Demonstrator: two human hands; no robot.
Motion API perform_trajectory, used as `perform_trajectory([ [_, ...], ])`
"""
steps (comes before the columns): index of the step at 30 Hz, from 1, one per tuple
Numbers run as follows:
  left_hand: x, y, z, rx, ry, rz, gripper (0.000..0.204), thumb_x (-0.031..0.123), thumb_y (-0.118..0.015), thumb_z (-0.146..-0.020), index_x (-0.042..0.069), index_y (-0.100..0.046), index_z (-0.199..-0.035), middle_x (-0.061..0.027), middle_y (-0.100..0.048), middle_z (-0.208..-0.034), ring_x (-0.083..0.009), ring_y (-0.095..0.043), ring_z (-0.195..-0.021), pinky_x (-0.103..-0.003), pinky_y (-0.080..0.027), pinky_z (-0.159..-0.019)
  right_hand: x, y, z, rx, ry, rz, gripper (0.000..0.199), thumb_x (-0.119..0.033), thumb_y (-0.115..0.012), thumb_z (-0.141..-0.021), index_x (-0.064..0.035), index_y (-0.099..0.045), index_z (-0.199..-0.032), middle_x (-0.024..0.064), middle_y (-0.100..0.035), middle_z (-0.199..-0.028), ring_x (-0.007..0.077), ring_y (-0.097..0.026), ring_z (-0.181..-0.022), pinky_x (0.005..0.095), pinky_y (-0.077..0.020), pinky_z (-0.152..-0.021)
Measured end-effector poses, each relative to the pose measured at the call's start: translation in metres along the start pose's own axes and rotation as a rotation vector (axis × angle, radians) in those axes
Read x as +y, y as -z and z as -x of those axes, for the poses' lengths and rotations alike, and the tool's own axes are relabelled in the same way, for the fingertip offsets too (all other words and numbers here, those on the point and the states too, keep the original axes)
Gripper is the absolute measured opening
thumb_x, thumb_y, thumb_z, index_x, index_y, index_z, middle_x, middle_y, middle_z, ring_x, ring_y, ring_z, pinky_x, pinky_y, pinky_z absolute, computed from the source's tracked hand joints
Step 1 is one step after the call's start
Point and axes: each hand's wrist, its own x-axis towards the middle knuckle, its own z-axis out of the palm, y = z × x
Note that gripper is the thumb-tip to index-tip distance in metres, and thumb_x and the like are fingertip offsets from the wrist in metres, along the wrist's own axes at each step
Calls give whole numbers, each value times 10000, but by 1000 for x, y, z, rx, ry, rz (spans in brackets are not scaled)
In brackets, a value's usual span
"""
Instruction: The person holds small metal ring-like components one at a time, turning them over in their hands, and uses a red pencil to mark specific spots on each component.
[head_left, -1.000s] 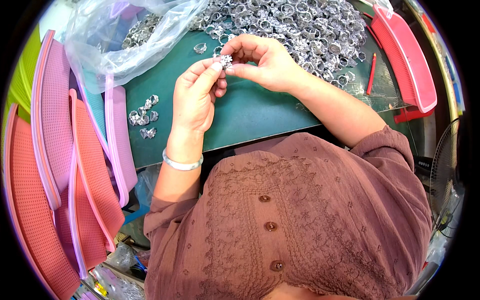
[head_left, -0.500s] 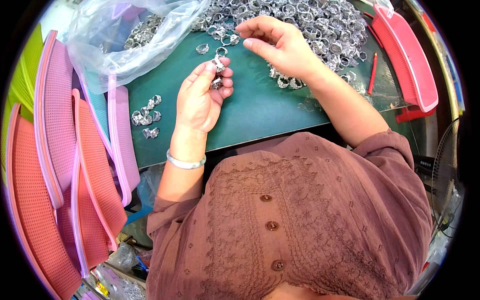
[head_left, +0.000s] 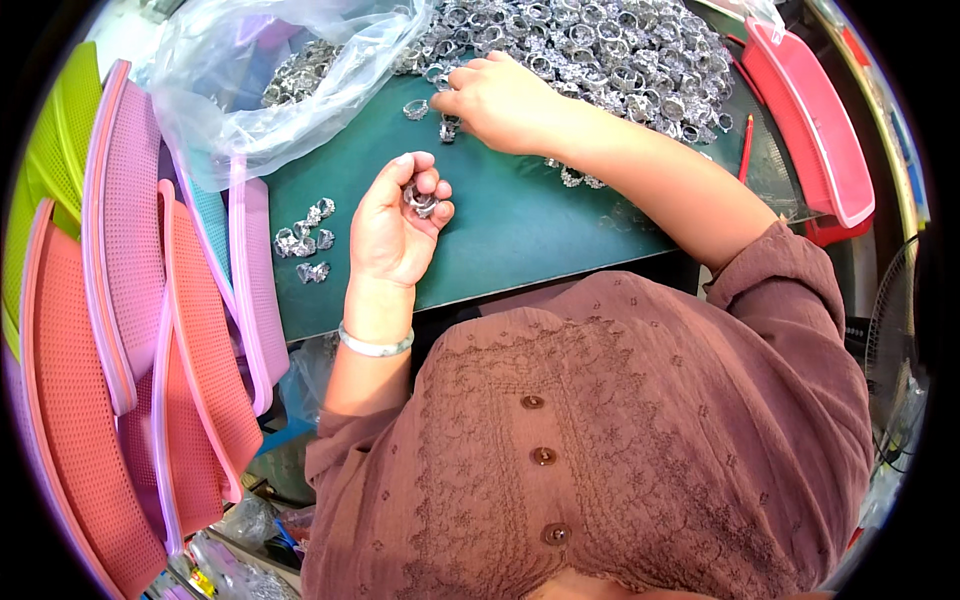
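My left hand is raised over the green tabletop, palm up, its fingers curled round silver-coloured rings; their exact number is hidden. Beyond it, my right hand bends down at the near edge of a large heap of rings. Its fingertips pinch at a single ring, partly covered by the hand. Just left of those fingertips, another loose ring lies on the table. Several more rings form a small group left of my left wrist.
A clear plastic bag with rings inside lies at the far left. Stacked perforated baskets in orange, purple and green crowd the left edge. At right are a pink basket and a red pencil. A fan stands beyond.
My right hand has moved left and down to the loose rings. My left hand has drawn back toward me, and the ring at its fingertips now sits inside the curled fingers.
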Motion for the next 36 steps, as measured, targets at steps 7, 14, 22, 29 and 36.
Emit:
perform_trajectory([
  [7,-1,-15,8,201,-94,-212,168,110,-472,-859,21,-529,-990,-22,-501,-670,-137,-503,-641,-235,-415,-534,2,5,4,56,-32,-288,226,-76,-597,-683,-72,-574,-908,90,-571,-809,280,-566,-762,377,-434,-672],
  [14,-8,-24,5,97,-30,-328,266,277,-488,-886,31,-540,-971,-3,-471,-643,-106,-448,-574,-214,-347,-485,-15,35,23,72,-102,-888,413,15,-612,-692,-68,-506,-1082,78,-592,-818,176,-584,-767,287,-460,-671],
  [22,-18,-25,4,-139,-56,-274,281,281,-415,-914,27,-534,-921,-29,-512,-707,-121,-470,-606,-228,-375,-501,-11,30,40,108,5,-1166,406,-47,-627,-738,-55,-517,-1128,56,-557,-936,137,-529,-808,265,-440,-712],
  [29,-16,-28,7,-234,-29,-348,295,288,-407,-916,26,-539,-882,-36,-542,-704,-116,-510,-593,-218,-403,-499,-10,24,43,-38,54,-1481,276,-109,-649,-754,-45,-594,-1017,76,-536,-1049,137,-529,-907,259,-437,-719],
  [36,-21,-26,3,-32,-63,-367,253,262,-443,-902,36,-547,-859,-21,-524,-662,-104,-482,-555,-214,-378,-469,-13,26,44,17,-107,-1342,258,-97,-684,-719,-44,-576,-947,22,-574,-934,101,-523,-809,245,-426,-702],
])
